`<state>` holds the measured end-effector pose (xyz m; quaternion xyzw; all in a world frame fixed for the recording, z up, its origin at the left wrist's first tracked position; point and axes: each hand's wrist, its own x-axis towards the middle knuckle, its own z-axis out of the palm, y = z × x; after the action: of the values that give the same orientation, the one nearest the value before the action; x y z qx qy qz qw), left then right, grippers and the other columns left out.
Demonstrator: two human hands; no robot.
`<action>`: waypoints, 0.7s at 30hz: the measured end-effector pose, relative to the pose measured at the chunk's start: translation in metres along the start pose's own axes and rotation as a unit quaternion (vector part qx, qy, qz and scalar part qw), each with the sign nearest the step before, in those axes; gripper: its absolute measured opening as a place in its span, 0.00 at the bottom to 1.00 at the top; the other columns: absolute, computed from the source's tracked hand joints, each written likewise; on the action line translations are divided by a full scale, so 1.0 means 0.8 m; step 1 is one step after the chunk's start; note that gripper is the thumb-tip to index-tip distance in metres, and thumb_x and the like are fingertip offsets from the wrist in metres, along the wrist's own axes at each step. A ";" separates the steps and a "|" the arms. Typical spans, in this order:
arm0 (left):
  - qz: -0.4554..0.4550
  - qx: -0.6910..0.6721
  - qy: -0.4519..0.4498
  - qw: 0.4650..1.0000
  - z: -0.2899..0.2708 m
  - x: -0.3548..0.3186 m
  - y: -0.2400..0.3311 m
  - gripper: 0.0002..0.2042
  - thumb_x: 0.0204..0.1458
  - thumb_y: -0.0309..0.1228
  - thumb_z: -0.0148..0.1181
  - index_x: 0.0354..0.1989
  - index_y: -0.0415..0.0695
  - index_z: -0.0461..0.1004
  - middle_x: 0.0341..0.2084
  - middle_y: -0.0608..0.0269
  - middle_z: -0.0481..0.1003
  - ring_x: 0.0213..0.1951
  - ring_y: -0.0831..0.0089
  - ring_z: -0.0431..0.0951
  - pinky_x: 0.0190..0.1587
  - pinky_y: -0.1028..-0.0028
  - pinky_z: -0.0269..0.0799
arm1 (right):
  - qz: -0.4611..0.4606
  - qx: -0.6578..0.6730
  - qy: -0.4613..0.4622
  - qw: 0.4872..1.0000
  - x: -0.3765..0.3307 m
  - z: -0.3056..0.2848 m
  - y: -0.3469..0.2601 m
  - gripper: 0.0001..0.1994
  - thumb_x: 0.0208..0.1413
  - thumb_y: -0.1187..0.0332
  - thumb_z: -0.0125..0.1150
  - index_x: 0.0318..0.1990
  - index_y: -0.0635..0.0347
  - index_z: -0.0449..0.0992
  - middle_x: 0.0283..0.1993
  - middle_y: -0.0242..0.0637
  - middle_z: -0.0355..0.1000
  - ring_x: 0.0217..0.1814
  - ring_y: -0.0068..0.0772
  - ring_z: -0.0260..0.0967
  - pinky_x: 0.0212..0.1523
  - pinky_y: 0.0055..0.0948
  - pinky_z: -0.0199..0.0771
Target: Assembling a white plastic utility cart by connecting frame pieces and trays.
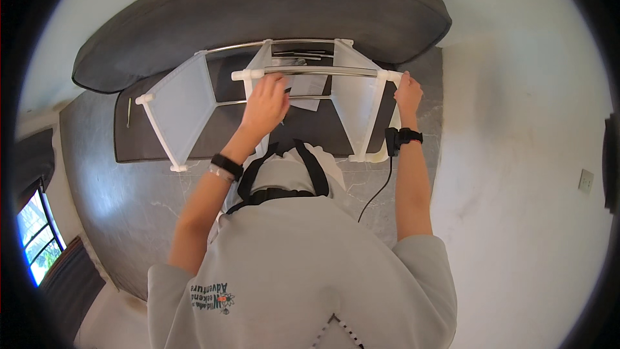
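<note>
A frame of white fabric panels [184, 106] and thin metal rods lies on a dark grey cushion [155, 136] in front of me. My left hand [268, 100] closes over the front metal rod [342, 72], just right of the white plastic connector [242, 75] at its left end. My right hand [408, 94] grips the white connector at the rod's right end, beside the second white panel [358, 103]. A paper sheet [309, 87] lies under the rod between the panels. Both wrists carry black bands.
A large grey sofa cushion [258, 6] curves behind the frame. The floor is grey marble [123, 200]. A black cable [378, 187] hangs from my right wrist. A white wall with a socket plate [586, 181] is on the right, a window [35, 232] lower left.
</note>
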<state>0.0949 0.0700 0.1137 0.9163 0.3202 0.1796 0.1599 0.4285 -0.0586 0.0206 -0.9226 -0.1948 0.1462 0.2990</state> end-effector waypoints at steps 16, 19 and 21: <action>0.110 0.207 -0.032 0.972 0.128 0.078 0.077 0.10 0.42 0.29 0.53 0.33 0.44 0.64 0.29 0.64 0.69 0.34 0.68 0.72 0.35 0.69 0.66 | 0.065 -0.060 0.067 0.994 -0.058 -0.026 -0.054 0.24 0.55 0.52 0.37 0.36 0.63 0.75 0.36 0.52 0.72 0.39 0.57 0.69 0.41 0.48 0.67; 0.109 0.202 -0.033 0.973 0.138 0.085 0.096 0.08 0.41 0.29 0.53 0.31 0.44 0.65 0.27 0.64 0.69 0.32 0.69 0.72 0.34 0.71 0.67 | 0.066 -0.066 0.080 0.992 -0.061 -0.024 -0.053 0.23 0.55 0.52 0.37 0.36 0.62 0.75 0.35 0.51 0.72 0.38 0.56 0.69 0.40 0.48 0.67; 0.112 0.193 -0.047 0.974 0.140 0.092 0.101 0.09 0.40 0.29 0.54 0.30 0.44 0.65 0.26 0.64 0.69 0.31 0.69 0.73 0.34 0.71 0.68 | 0.065 -0.067 0.082 0.992 -0.062 -0.025 -0.054 0.23 0.55 0.52 0.37 0.36 0.62 0.75 0.34 0.51 0.72 0.38 0.56 0.69 0.39 0.48 0.67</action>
<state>0.2401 0.0374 0.0642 0.9673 0.2365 0.0882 -0.0268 0.3807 -0.0582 0.0699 -0.9601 -0.1185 0.0761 0.2417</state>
